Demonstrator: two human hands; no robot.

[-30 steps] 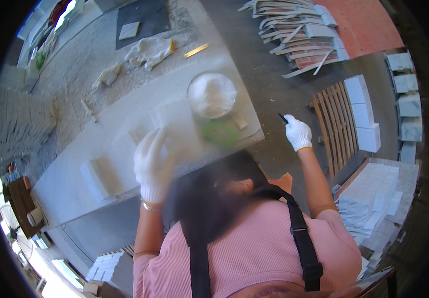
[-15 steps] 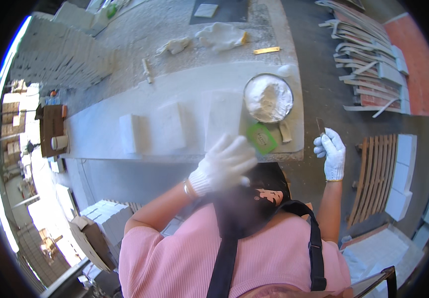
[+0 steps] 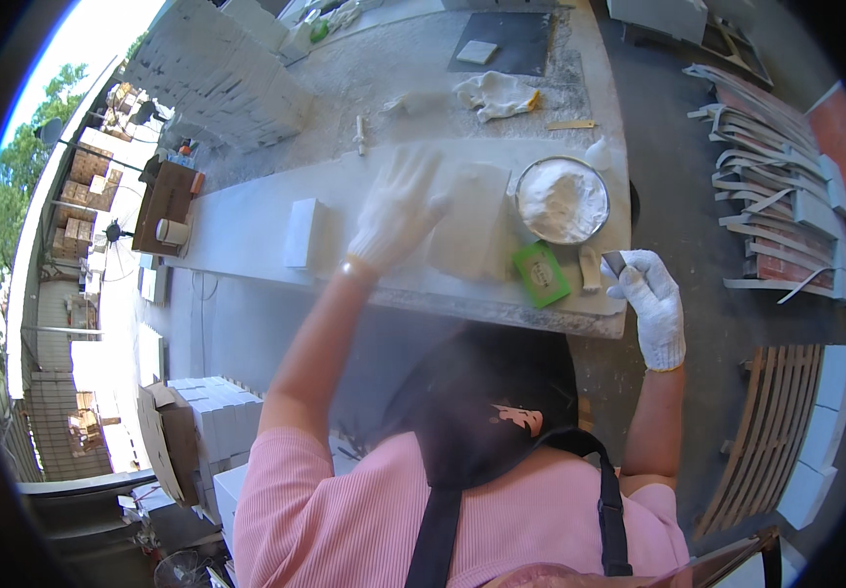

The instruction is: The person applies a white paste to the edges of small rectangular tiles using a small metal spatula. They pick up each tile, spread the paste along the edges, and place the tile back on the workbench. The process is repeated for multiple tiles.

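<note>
My left hand (image 3: 396, 216), in a white knit glove and slightly smeared by motion, has its fingers spread over the tabletop. It holds nothing I can see, and whatever lies under it is hidden. To its left stands a white block (image 3: 301, 233); to its right is a pale, dusty slab (image 3: 469, 218). My right hand (image 3: 653, 306), gloved too, is closed on a small metal scraper blade (image 3: 616, 263) just past the table's right edge. Between the hands are a round metal bowl of white powder (image 3: 562, 201), a green box (image 3: 542, 274) and a small off-white piece (image 3: 590, 269).
The dusty worktable (image 3: 247, 218) carries a tall stack of white slabs (image 3: 222, 73), a loose glove (image 3: 495, 95) and a yellowish strip (image 3: 571, 124). White strips (image 3: 766, 186) are piled on the right. Below them a slatted wooden pallet (image 3: 761, 431) stands beside white blocks.
My left hand has swung up and away from my apron, over the tabletop. My right hand still holds the blade, now closer to the table's corner. The whole view has shifted.
</note>
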